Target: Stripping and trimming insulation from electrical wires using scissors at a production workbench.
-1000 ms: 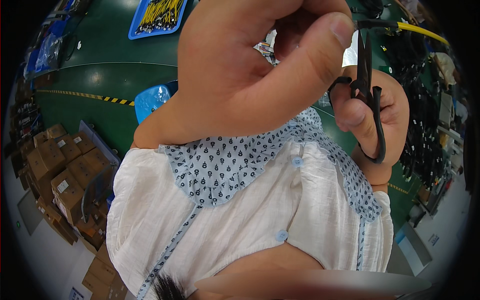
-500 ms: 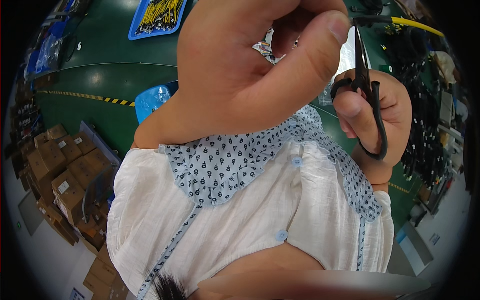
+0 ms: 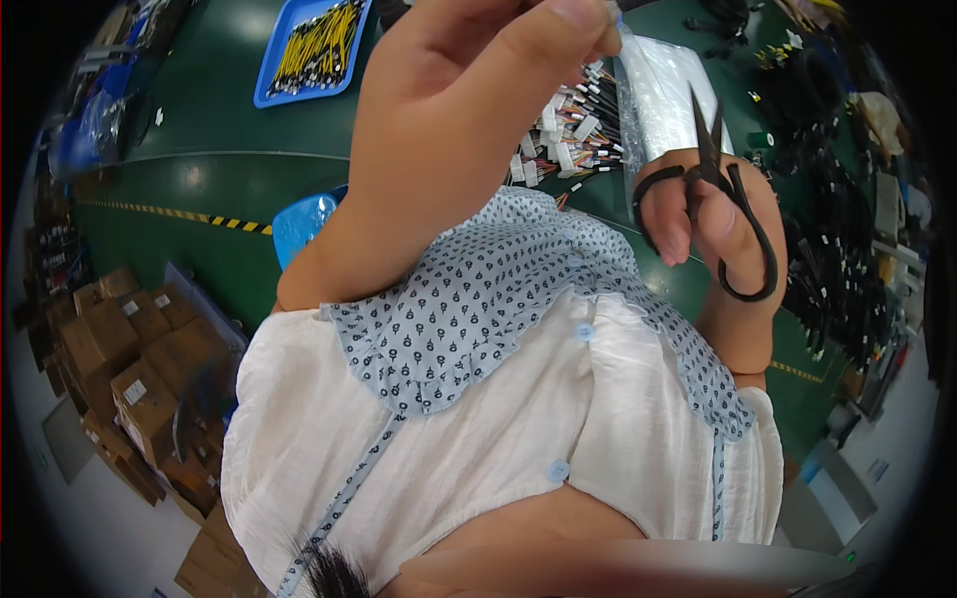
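Note:
My left hand [image 3: 439,130] is raised at the top of the view, its thumb and fingers pinched together. A dark cable [image 3: 641,5] shows just past its fingertips, mostly cut off by the upper edge. In my right hand [image 3: 740,239] is a pair of black-handled scissors [image 3: 709,149], thumb and fingers through the loops. Their blades point up and stand slightly apart, with nothing between them. Beyond the hands, white connectors [image 3: 563,149] on thin multicoloured wires lie in a pile on the green table [image 3: 219,110], partly hidden behind my left hand.
A blue tray [image 3: 263,98] of yellow cables [image 3: 319,50] sits at the far left. Clear plastic packaging [image 3: 663,85] lies behind the scissors. Black cables [image 3: 837,269] fill the right side. A blue bin [image 3: 292,237] stands by my left forearm; cardboard boxes [image 3: 150,369] are stacked lower left.
My left hand has moved up and away from the scissors, taking the black and yellow cable mostly out of view. The right hand has shifted slightly left and lower, and the scissor blades have parted somewhat.

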{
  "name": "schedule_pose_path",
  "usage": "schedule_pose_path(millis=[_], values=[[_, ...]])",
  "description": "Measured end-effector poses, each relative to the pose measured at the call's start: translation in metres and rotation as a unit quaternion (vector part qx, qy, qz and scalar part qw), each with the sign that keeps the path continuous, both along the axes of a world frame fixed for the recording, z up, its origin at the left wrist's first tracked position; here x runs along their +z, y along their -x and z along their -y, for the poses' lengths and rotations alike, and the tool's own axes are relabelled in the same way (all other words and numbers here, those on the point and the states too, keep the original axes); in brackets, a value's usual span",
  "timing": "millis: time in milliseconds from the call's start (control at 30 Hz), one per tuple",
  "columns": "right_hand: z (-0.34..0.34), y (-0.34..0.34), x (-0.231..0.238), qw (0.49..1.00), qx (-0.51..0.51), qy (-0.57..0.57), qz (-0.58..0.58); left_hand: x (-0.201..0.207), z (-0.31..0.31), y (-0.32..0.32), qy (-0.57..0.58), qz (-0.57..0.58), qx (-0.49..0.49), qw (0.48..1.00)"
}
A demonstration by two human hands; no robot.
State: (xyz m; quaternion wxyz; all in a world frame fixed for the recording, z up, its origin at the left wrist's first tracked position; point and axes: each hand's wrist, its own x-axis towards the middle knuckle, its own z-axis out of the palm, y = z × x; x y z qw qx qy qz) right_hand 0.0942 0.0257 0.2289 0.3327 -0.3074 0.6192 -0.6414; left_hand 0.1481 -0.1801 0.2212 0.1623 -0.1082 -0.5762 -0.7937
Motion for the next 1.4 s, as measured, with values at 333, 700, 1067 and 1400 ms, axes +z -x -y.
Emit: schedule_pose_path(millis=[333, 700, 1067, 1400], values=[[-0.001, 0.021, -0.010, 0.995, -0.045, -0.004, 0.091, -0.017, -0.044, 0.041, -0.069, 0.045, -0.102, 0.991], [-0.085, 0.080, -0.045, 0.988, -0.039, -0.100, 0.107, -0.045, -0.085, 0.136, -0.100, 0.022, 0.042, 0.994], [-0.234, 0.423, -0.123, 0.919, -0.314, -0.156, -0.178, -0.107, -0.132, 0.186, -0.060, 0.179, 0.129, 0.974], [-0.125, 0.845, -0.200, 0.755, -0.272, -0.526, 0.281, -0.125, -0.169, 0.221, 0.045, 0.269, 0.242, 0.931]])
